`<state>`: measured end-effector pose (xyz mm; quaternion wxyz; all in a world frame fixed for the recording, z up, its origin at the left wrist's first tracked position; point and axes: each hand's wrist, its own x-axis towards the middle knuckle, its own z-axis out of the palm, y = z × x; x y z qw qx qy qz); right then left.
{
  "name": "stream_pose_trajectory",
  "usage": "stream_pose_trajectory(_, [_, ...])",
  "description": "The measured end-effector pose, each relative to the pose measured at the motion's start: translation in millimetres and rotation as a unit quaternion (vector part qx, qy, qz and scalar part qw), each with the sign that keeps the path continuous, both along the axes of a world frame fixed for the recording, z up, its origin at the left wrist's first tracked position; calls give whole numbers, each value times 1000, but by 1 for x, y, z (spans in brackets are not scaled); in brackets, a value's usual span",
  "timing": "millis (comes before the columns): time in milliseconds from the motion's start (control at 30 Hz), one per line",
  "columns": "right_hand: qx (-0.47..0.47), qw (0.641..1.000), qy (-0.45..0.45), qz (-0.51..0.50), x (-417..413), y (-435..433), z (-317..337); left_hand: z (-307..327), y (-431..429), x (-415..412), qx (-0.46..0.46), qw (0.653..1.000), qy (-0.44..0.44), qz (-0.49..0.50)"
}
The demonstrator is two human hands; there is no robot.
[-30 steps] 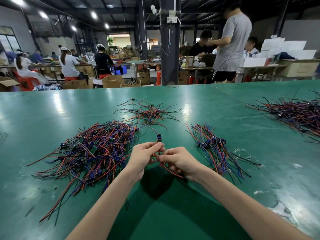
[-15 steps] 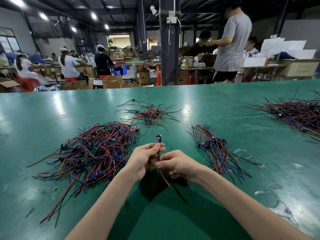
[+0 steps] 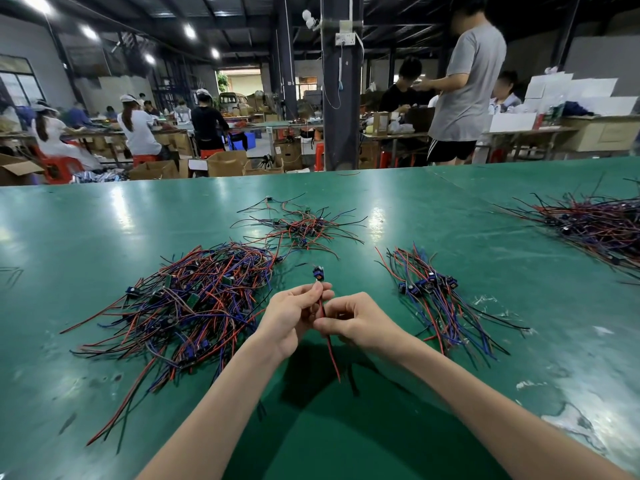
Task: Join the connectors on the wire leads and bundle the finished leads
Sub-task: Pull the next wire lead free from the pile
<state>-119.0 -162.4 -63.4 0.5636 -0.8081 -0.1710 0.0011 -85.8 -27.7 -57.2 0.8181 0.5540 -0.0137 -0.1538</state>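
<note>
My left hand [image 3: 294, 315] and my right hand [image 3: 360, 322] meet over the green table [image 3: 104, 220]. Both pinch one wire lead [image 3: 330, 348] with red and black wires. Its small blue connector [image 3: 318, 273] sticks up above my left fingertips, and the loose ends hang down below my right hand. A big tangled pile of leads [image 3: 187, 306] lies to the left. A neater, aligned group of leads [image 3: 436, 299] lies to the right.
A smaller heap of leads [image 3: 301, 226] sits further back in the middle, and another pile [image 3: 595, 223] lies at the far right. White scuffs mark the table at the right. Beyond the far edge, people work at benches with cardboard boxes.
The lead's free ends have swung from lying bent under my right hand to hanging straight down. My right hand has slid slightly down along the wires.
</note>
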Motion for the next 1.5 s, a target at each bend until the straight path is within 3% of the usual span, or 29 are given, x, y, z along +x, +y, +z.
stream_pose_trajectory(167, [14,992,106,60,-6,4,1,2,9,8,0,999,0,51])
stream_pose_trajectory(433, [-58,997,-11,54,-9,3,3,-1,10,10,20,998,-9,58])
stream_pose_trajectory(633, [-47,992,62,96,-14,7,6,1,11,8,21,996,-25,80])
stream_pose_trajectory(900, [-85,990,-27,106,-20,9,11,-2,13,11,20,996,-27,79])
stream_pose_trajectory(1100, [-74,992,-8,103,-21,14,6,-4,15,13,23,995,-17,90])
stream_pose_trajectory(1300, [-103,988,-66,93,-21,15,5,-2,16,15,12,995,-6,99])
stream_pose_trajectory(1500, [-113,988,-53,88,-21,13,8,0,18,15,13,995,-5,99])
